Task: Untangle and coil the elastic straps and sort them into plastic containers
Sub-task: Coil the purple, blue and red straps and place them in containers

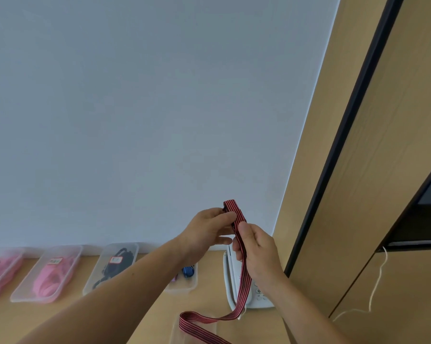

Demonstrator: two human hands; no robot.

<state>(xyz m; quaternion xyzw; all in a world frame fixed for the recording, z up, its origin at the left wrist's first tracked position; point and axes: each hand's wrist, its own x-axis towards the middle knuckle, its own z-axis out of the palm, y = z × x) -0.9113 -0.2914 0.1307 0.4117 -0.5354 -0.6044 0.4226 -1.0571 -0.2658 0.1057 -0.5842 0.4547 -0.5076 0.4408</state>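
Left hand (pixel 208 229) pinches top of red striped strap (pixel 243 289). Right hand (pixel 257 254) holds it lower. Best: keep strap flat, wrap neat loops, no twists.

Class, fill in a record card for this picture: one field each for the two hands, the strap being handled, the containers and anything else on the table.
strap: red-and-black striped, trails down to the table
left hand: pinches the folded top of the strap
right hand: grips the strap just below
containers: two hold pink straps, one black straps, one a blue striped strap
also there: white telephone
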